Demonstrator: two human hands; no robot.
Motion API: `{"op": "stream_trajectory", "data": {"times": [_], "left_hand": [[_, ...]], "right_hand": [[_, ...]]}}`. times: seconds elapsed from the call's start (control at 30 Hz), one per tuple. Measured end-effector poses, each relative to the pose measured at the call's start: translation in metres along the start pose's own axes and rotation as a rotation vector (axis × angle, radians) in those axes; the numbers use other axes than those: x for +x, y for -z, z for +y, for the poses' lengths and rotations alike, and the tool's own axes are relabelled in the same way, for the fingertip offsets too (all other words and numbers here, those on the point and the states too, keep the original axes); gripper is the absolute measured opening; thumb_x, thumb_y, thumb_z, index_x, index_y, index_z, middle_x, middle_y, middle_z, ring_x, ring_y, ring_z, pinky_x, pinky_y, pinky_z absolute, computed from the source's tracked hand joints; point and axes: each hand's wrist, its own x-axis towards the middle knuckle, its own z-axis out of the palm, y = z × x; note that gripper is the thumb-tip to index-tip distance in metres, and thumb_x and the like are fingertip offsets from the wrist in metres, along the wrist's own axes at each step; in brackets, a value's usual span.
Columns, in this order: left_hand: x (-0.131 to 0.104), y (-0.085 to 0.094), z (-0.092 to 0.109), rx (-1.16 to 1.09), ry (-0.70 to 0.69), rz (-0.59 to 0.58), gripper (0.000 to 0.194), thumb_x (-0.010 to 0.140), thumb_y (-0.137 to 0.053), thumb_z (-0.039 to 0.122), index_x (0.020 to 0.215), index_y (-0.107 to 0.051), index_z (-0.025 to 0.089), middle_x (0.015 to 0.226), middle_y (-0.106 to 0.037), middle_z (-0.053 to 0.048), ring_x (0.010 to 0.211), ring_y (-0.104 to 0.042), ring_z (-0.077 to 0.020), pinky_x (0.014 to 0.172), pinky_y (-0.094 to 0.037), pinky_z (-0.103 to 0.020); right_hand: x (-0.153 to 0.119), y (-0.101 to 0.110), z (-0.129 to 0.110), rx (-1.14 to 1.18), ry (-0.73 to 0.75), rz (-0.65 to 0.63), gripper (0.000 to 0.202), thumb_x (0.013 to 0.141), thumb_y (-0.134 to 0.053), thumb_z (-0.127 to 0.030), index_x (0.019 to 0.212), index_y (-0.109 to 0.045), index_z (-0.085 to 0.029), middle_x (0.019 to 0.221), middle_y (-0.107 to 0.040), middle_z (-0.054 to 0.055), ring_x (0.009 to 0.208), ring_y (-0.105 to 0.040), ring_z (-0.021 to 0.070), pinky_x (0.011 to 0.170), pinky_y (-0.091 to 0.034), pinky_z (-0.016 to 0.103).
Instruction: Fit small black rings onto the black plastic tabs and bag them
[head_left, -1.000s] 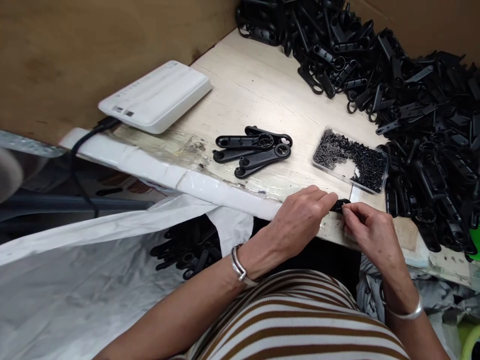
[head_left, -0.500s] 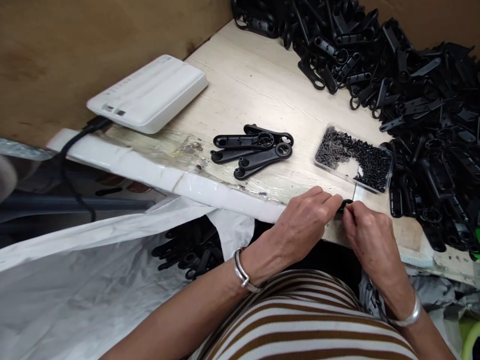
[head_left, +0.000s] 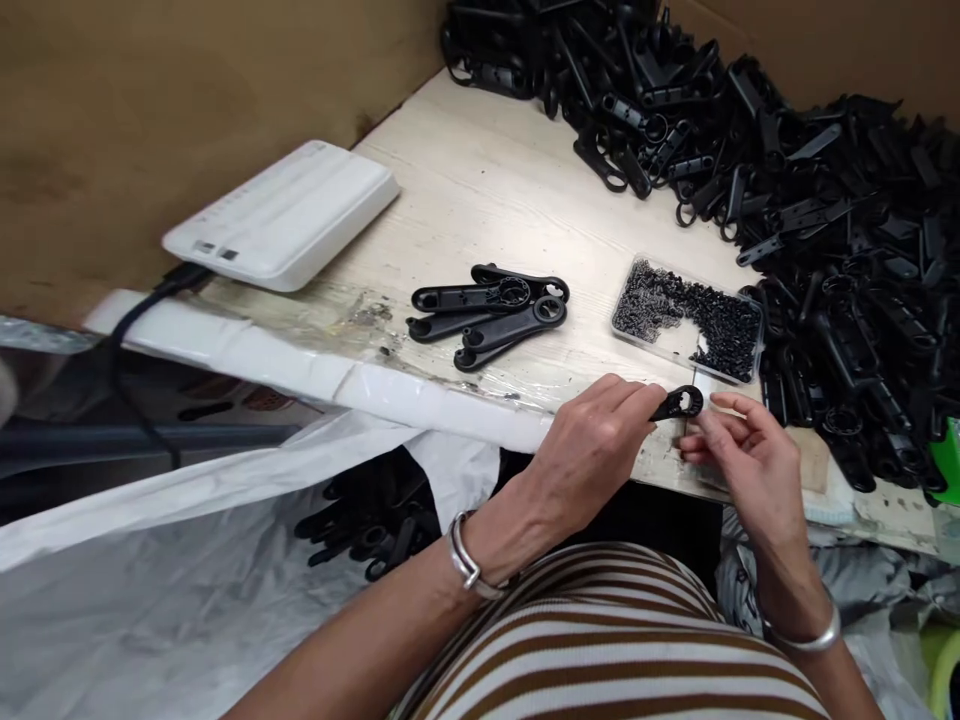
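My left hand (head_left: 600,450) is closed around a black plastic lever-like part (head_left: 681,402), whose ring end sticks out to the right. Just right of that ring, my right hand (head_left: 754,465) has its fingers apart; the thumb tip is close to the part, and I cannot tell if it touches. Behind my hands lies a clear plastic box (head_left: 660,352) of tiny black pieces and small metal springs. Several similar black parts (head_left: 510,315) lie in a loose group on the wooden tabletop (head_left: 480,190), left of the box.
A large heap of black parts (head_left: 795,200) fills the back and right of the table. A white device (head_left: 281,215) with a black cable (head_left: 124,350) sits at the left. Below the white-wrapped table edge (head_left: 420,400), a white bag (head_left: 187,600) holds more black parts (head_left: 375,510).
My right hand has loosened from a pinch beside the part and spread its fingers. The ring end of the part in my left hand has come into view. The camera has shifted slightly.
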Motion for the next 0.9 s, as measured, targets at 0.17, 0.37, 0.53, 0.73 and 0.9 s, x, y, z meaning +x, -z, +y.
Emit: {"op": "stream_trajectory", "data": {"times": [0.17, 0.37, 0.53, 0.73, 0.9], "left_hand": [[-0.001, -0.003, 0.010, -0.005, -0.059, 0.126, 0.009, 0.091, -0.052, 0.008, 0.092, -0.057, 0.015, 0.083, -0.067, -0.002, 0.077, -0.059, -0.0151, 0.072, -0.048, -0.026], [-0.002, -0.005, 0.018, -0.001, -0.081, 0.174, 0.010, 0.092, -0.050, 0.007, 0.092, -0.056, 0.016, 0.079, -0.066, -0.002, 0.072, -0.058, -0.0137, 0.072, -0.049, -0.025], [-0.001, -0.006, 0.017, -0.048, -0.104, 0.214, 0.013, 0.089, -0.052, 0.003, 0.094, -0.056, 0.016, 0.080, -0.067, -0.003, 0.073, -0.059, -0.0148, 0.070, -0.050, -0.026], [0.002, -0.007, 0.015, -0.102, -0.107, 0.239, 0.011, 0.091, -0.056, 0.010, 0.100, -0.056, 0.017, 0.084, -0.067, -0.003, 0.077, -0.063, -0.0134, 0.072, -0.053, -0.023], [0.001, 0.012, 0.000, -0.138, -0.169, 0.124, 0.015, 0.094, -0.055, 0.021, 0.108, -0.059, 0.019, 0.090, -0.070, -0.004, 0.080, -0.065, -0.0147, 0.073, -0.054, -0.024]], "right_hand": [[-0.003, -0.017, -0.004, 0.298, -0.078, -0.093, 0.060, 0.067, -0.082, -0.036, 0.116, -0.051, -0.021, 0.096, -0.069, 0.003, 0.080, -0.069, 0.0174, 0.070, -0.061, 0.031], [0.000, -0.024, -0.010, 0.397, -0.128, -0.054, 0.043, 0.062, -0.080, -0.027, 0.099, -0.059, -0.019, 0.082, -0.064, -0.002, 0.067, -0.062, 0.0111, 0.061, -0.058, 0.022], [0.004, -0.022, -0.010, 0.496, -0.190, -0.111, 0.040, 0.063, -0.079, -0.023, 0.098, -0.061, -0.018, 0.078, -0.063, -0.003, 0.061, -0.061, 0.0096, 0.058, -0.056, 0.021], [0.007, -0.016, -0.011, 0.522, -0.135, -0.187, 0.043, 0.068, -0.078, -0.022, 0.108, -0.064, -0.019, 0.082, -0.064, -0.001, 0.071, -0.061, 0.0101, 0.065, -0.055, 0.019], [0.014, 0.024, -0.022, 0.120, -0.006, -0.296, 0.051, 0.080, -0.068, -0.024, 0.130, -0.057, -0.023, 0.094, -0.063, 0.001, 0.066, -0.059, 0.0097, 0.063, -0.054, 0.024]]}}
